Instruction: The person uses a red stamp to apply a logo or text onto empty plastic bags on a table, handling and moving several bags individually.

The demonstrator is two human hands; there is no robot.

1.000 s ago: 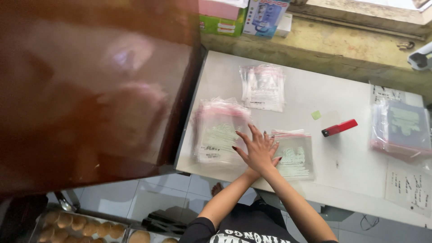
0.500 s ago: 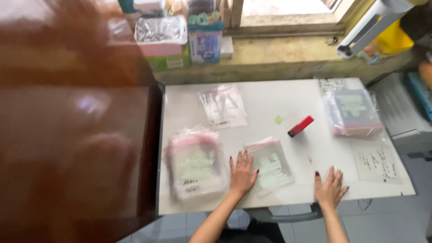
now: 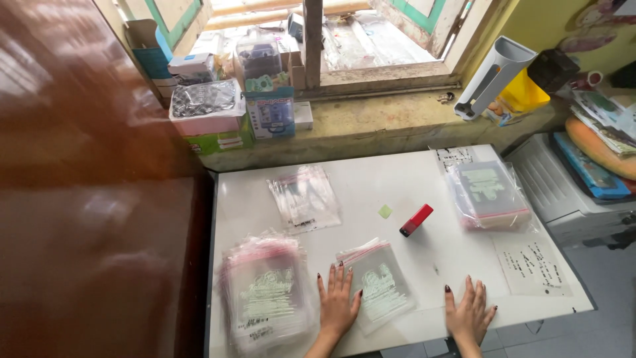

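Both hands lie flat on the white table point(image 3: 411, 179), palms down, fingers spread, grasping nothing.

The left hand point(image 3: 336, 303) rests at the near edge of the table. Its fingers touch the left edge of a small clear bag point(image 3: 379, 285) with a pink zip strip and pale green print; the bag lies flat just to the right of this hand, tilted a little, and extends up past the fingertips. To the left of the hand, just beside it, sits a thick stack of bags point(image 3: 265, 298) of the same kind, somewhat blurred.

The right hand point(image 3: 469, 310) presses the bare tabletop, apart from the small bag, which lies between the two hands. Just to its right lies a paper note point(image 3: 533, 268) with handwriting. Beyond this hand, toward the far side, a red stamp point(image 3: 416, 220) lies on its side, and near that a small green sticker point(image 3: 385, 211). Farther right of the stamp sits another bag pile point(image 3: 489, 193). Beyond the left hand, well apart, lies a loose heap of clear bags point(image 3: 305, 197).

A brown door point(image 3: 86, 199) fills the space left of the table.
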